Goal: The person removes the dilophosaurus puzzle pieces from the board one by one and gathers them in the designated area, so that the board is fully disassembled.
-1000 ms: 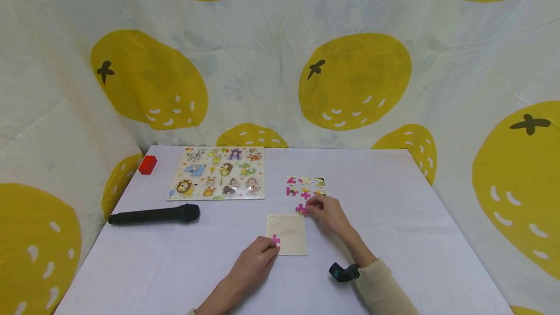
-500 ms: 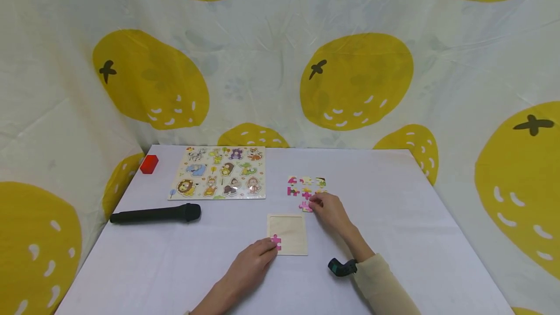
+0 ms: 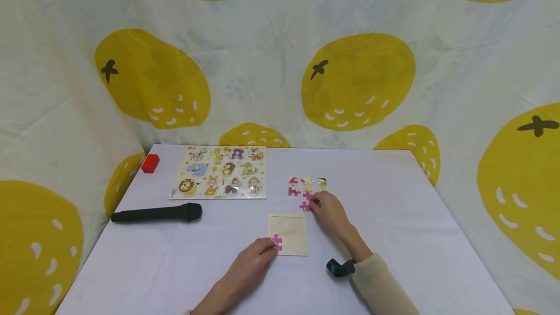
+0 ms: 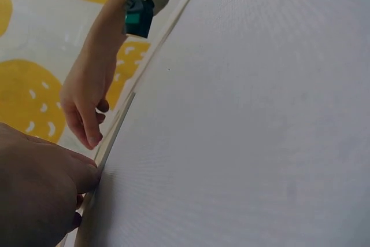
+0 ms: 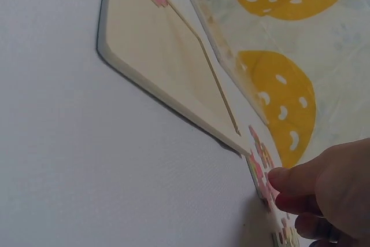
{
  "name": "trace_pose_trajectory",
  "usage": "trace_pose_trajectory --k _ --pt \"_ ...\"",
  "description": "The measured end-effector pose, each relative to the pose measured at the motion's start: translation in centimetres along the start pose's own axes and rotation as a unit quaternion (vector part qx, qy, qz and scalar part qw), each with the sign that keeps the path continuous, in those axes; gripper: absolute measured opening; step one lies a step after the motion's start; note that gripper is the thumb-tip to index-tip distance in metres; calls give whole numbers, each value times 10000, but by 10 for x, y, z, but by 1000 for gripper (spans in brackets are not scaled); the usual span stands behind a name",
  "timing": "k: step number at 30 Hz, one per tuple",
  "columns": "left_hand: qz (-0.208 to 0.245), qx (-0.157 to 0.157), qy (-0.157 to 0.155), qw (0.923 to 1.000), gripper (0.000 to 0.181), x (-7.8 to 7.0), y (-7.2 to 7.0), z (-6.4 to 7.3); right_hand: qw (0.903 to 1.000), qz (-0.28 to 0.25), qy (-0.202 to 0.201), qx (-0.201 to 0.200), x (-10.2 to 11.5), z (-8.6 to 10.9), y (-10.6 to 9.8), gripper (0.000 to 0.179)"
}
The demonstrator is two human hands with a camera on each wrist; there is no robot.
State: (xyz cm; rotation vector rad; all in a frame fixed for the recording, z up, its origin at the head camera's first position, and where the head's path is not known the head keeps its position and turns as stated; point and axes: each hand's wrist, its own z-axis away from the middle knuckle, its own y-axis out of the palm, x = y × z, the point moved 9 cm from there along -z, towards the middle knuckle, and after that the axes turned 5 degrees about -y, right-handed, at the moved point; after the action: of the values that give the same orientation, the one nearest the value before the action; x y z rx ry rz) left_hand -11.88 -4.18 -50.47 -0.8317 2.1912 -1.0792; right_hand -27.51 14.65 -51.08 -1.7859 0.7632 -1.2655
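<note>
A square wooden puzzle tray (image 3: 294, 230) lies near the middle of the table, with a pink jigsaw piece (image 3: 277, 242) in its near left corner. My left hand (image 3: 251, 264) grips the tray's left edge, its fingertips touching that piece. Beyond the tray's far right corner, my right hand (image 3: 330, 212) pinches another pink puzzle piece (image 3: 304, 206) at the tabletop. Several more puzzle pieces (image 3: 307, 181) lie in loose rows just past it, some partly hidden by the fingers. In the right wrist view, the thumb and fingers of my right hand (image 5: 324, 195) are close to these pieces.
An animal picture board (image 3: 223, 173) lies at the back left. In front of it is a black microphone (image 3: 156, 213), and a red block (image 3: 150, 163) sits near the back left corner. A curtain with yellow fruit (image 3: 358, 81) hangs behind the table.
My right hand has shifted the pink piece slightly away from the tray, toward the other pieces, and turned it a little. My left hand stays at the tray's edge.
</note>
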Motion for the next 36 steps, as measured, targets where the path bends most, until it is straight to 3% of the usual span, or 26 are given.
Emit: trace_pose_trajectory --k 9,17,27,36 --pt "47 -186 -1 9998 21 1 -3 0 9996 -271 -46 95 26 8 -2 16" --pt "37 -71 -671 9977 21 14 -4 0 9966 -574 -451 377 51 23 10 16" --pt "-52 393 -1044 9938 21 18 1 1 9884 -853 -801 966 77 41 30 16" --pt "-17 268 -1003 9946 20 18 -1 1 9822 -812 -1179 1217 96 55 39 15"
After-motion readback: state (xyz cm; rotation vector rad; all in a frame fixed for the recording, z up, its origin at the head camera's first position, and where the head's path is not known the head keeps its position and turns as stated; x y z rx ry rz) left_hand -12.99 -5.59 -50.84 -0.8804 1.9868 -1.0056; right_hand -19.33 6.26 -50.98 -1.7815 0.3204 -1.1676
